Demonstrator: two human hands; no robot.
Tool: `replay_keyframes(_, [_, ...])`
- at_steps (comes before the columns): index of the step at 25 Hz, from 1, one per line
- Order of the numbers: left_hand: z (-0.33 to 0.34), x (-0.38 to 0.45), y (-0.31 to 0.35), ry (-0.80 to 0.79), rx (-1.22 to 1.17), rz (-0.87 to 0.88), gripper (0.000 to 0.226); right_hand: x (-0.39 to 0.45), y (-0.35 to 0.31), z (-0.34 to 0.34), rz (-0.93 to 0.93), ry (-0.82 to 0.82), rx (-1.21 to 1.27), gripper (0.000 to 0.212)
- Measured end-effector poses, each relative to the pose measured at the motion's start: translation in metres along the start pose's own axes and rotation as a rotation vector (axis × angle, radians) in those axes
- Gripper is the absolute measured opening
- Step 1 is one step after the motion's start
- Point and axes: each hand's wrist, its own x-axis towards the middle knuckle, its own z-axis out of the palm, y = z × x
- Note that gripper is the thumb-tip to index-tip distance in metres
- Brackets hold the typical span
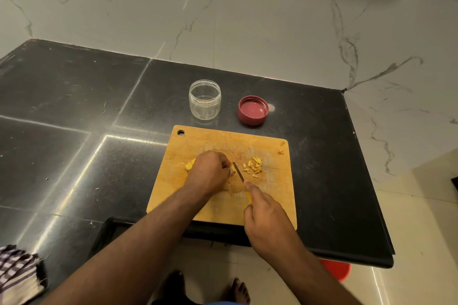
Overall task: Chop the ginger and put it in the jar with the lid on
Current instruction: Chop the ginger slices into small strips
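A wooden cutting board (270, 195) lies at the front edge of the black counter. My left hand (209, 172) presses down on a piece of ginger (190, 164), most of it hidden under the fingers. My right hand (266, 220) grips a yellow-handled knife (239, 172), whose blade touches the board just right of my left fingertips. A small heap of chopped ginger bits (254, 167) lies right of the blade. Behind the board stands an open clear jar (205, 99), with nothing visible in it. Its red lid (253, 110) rests upside down to the jar's right.
The black counter (74, 119) meets a marble wall behind and ends at its right edge near the board. A striped cloth (17, 272) lies at the front left. A red bucket (338, 270) sits on the floor under the counter's front right corner. My bare feet show below.
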Motion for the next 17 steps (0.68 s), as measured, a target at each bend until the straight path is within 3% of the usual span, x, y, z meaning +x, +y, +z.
replay_keyframes(12, [-0.002, 0.002, -0.001, -0.018, -0.006, -0.011, 0.017, -0.011, -0.001, 0.001, 0.034, -0.040, -0.078, 0.052])
replay_keyframes(17, [-0.004, 0.000, 0.000, -0.011, -0.012, -0.026, 0.020, -0.016, 0.002, -0.009, 0.032, 0.026, -0.013, 0.050])
